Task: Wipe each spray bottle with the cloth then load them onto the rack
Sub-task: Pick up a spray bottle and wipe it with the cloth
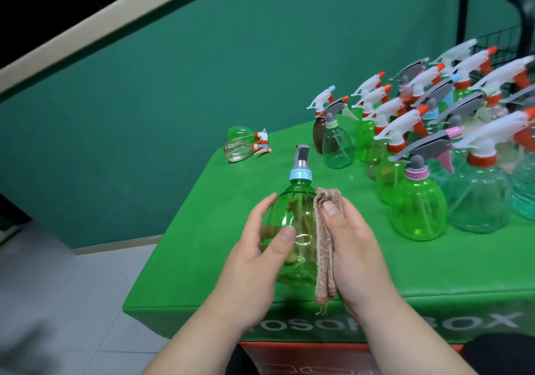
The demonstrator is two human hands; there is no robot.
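Over the near edge of the green-covered table (202, 230), a person holds a green spray bottle (292, 230) upright, its blue collar and grey trigger head pointing away. The left hand (254, 256) grips the bottle's body, thumb across the front and fingers curled round the far side. The right hand (356, 241) pinches a folded brown cloth (324, 247) under its thumb and presses it against the bottle's right side. Many more spray bottles (418, 201) stand crowded on the table's right half. Two bottles (240, 146) lie on their sides at the far left corner. A black wire rack (503, 41) stands behind the crowd.
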